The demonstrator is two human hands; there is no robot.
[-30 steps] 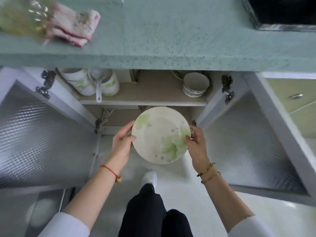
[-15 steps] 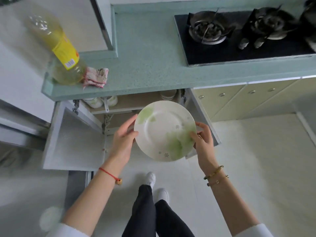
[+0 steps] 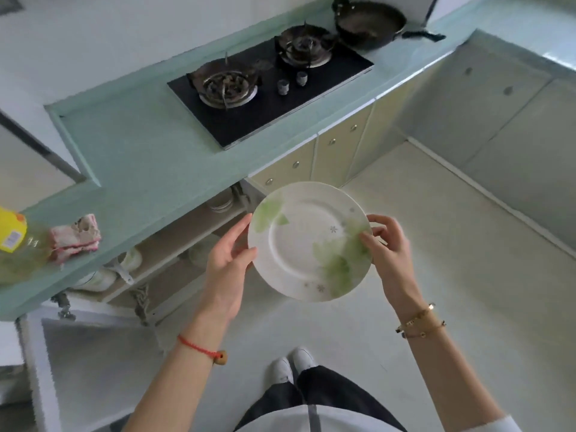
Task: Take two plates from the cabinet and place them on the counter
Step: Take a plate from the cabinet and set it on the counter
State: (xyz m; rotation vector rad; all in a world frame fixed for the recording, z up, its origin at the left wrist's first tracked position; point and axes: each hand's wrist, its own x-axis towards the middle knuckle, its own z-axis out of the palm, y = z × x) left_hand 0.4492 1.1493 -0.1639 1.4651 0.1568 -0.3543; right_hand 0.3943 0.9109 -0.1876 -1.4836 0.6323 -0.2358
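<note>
A white plate (image 3: 304, 241) with green leaf print is held level in the air, in front of the open cabinet (image 3: 174, 244) and below the counter's edge. My left hand (image 3: 229, 260) grips its left rim and my right hand (image 3: 386, 247) pinches its right rim. The pale green counter (image 3: 146, 163) runs across the upper left. Inside the cabinet another plate (image 3: 202, 254) shows on the lower shelf and a stack of small dishes (image 3: 221, 201) on the upper one. I cannot tell whether a second plate lies under the held one.
A black gas hob (image 3: 268, 85) sits in the counter, a dark wok (image 3: 367, 23) behind it. An oil bottle (image 3: 12, 244) and a folded cloth (image 3: 74, 236) lie at the counter's left end. The cabinet door (image 3: 93, 369) stands open at lower left. Mugs (image 3: 124, 263) fill the shelf's left.
The plate has come out of the cabinet and up, both hands still on it. The view has risen and swung right, showing the counter top and hob.
</note>
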